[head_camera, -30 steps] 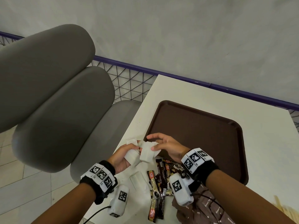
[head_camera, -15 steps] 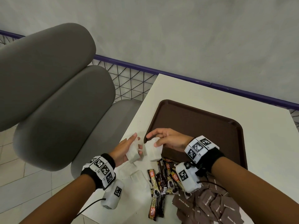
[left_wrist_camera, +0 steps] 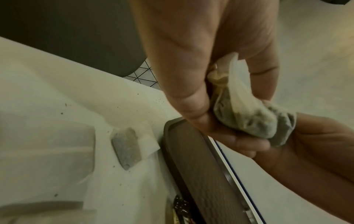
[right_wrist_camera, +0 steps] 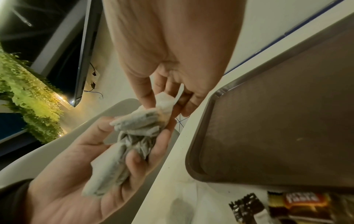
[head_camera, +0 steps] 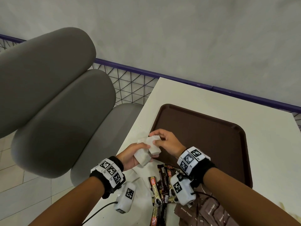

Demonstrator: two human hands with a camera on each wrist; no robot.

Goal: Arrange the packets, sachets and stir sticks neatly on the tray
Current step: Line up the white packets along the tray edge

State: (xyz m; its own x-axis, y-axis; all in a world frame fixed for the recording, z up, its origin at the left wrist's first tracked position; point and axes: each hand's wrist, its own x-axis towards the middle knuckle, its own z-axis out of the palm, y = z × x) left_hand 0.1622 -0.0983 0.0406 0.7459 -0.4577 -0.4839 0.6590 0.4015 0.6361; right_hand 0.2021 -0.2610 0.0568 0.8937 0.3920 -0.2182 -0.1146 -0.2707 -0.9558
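Observation:
Both hands meet over the table's left edge, just off the near-left corner of the brown tray (head_camera: 203, 132). My left hand (head_camera: 138, 154) cups a bundle of white tea bags (head_camera: 152, 147) from below, fingers curled round it. My right hand (head_camera: 158, 139) pinches the bundle's top end from above. The right wrist view shows the tea bags (right_wrist_camera: 134, 128) lying in the left palm (right_wrist_camera: 86, 174). Nothing lies on the part of the tray that shows. Coffee stick sachets (head_camera: 161, 185) and brown sugar packets (head_camera: 211, 211) lie on the table near me.
Loose tea bags (left_wrist_camera: 127, 147) lie flat on the white table (head_camera: 195, 98), left of the tray rim (left_wrist_camera: 172, 144). A grey padded chair (head_camera: 57, 111) stands close at the left. A purple-railed wire fence (head_camera: 130, 82) and a grey wall back the table.
Half a second ago the hands were slightly apart, each holding its own stack of tea bags. They have closed together, and the stacks now form one bundle.

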